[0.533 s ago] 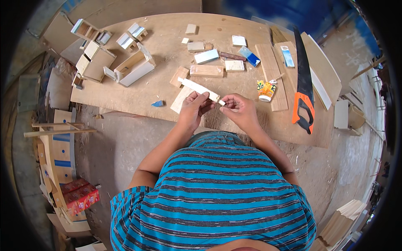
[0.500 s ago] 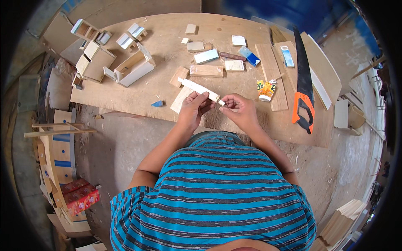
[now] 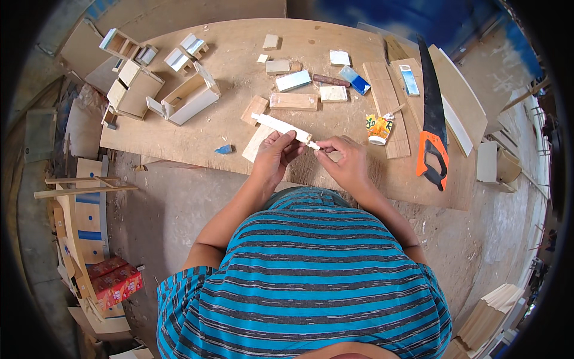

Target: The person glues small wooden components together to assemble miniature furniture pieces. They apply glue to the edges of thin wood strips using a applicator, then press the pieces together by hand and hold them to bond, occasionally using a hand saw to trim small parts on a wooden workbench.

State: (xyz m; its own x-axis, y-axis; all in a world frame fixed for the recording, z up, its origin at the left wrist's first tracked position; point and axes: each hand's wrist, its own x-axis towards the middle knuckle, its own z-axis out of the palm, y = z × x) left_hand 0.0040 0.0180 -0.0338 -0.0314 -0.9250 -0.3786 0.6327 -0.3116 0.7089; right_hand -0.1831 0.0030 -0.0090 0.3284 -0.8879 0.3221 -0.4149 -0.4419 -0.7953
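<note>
A narrow white wooden strip point(image 3: 276, 124) slants over the near edge of the table. My left hand point(image 3: 274, 157) is closed round its lower part, thumb on top. At the strip's right end my right hand point(image 3: 347, 160) pinches a small white piece point(image 3: 314, 145) between thumb and fingertips. Whether that piece is fixed to the strip or separate, I cannot tell. Under the strip lie a pale flat board point(image 3: 256, 143) and a small wooden block point(image 3: 255, 109). Just beyond it is a longer wooden block point(image 3: 293, 102), with a white-topped block point(image 3: 333, 94) beside that.
Small wooden box assemblies point(image 3: 190, 99) stand at the table's left. To the right are a crumpled yellow packet point(image 3: 379, 128), a plank point(image 3: 388, 113) and a handsaw point(image 3: 433, 149) with an orange handle. A blue scrap point(image 3: 223, 149) lies near the front edge. Several blocks fill the middle.
My right fingers have closed in farther over the small white piece at the strip's end. The strip and my left hand have shifted very slightly.
</note>
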